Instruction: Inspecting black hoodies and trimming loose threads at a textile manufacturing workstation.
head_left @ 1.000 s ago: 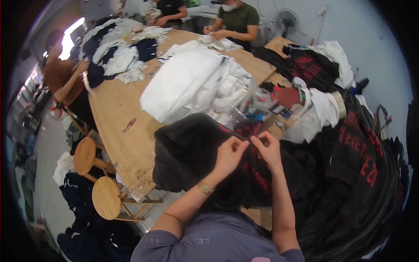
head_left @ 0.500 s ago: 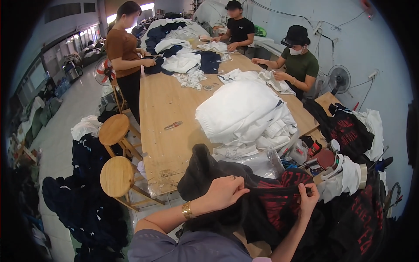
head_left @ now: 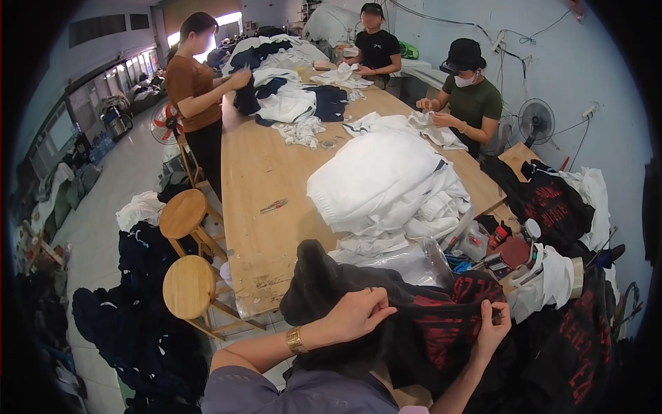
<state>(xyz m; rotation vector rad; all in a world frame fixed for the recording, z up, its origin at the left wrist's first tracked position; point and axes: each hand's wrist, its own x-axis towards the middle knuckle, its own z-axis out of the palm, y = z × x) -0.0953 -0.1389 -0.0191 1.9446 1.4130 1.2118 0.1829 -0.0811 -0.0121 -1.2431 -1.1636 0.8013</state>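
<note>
A black garment with red print (head_left: 345, 277) lies over the near end of the table and hangs down in front of me. My left hand (head_left: 360, 312), with a gold watch on its wrist, pinches the garment's edge near the middle. To the right, the fingers and thumb of my right hand (head_left: 492, 326) close on the same edge. Between the two hands the edge runs fairly straight, with red print above and below it. The lower folds are partly hidden by my forearms.
Beyond the garment, white clothes (head_left: 379, 176) are heaped on the wooden table (head_left: 255, 234). Small snips (head_left: 274, 206) lie left of the heap. Tools and containers (head_left: 507, 252) crowd the right edge. Two wooden stools (head_left: 189, 286) stand at the left. Three people handle cloth farther along.
My right hand has shifted slightly right, still on the garment's edge. At the far left, a person has lifted dark cloth. The masked person's hands have come together at the white cloth.
</note>
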